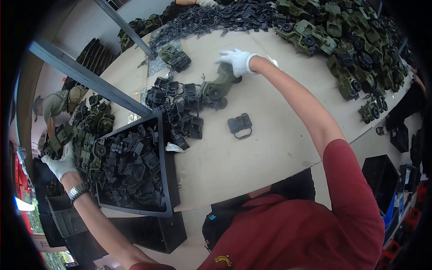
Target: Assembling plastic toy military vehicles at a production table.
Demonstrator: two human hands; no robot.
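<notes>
At the far left, my left hand [62, 167], in a white glove, is closed on a dark green toy jeep [57, 141] beside a heap of similar ones. My right hand [237, 61], also gloved, is at the far end of another green toy jeep [218, 90] on the table; its fingers stretch out to the left, and the palm covers part of that jeep. Black plastic frame parts [180, 101] lie in a pile against the jeep's left side. One single black frame part [240, 125] lies apart, nearer to me.
A black bin [167, 180] full of black parts stands at the table's left edge. Green toy jeeps [310, 38] are heaped at the far right, loose black parts [216, 18] at the back. A grey metal post [90, 78] slants across the left. Another person [60, 105] works there.
</notes>
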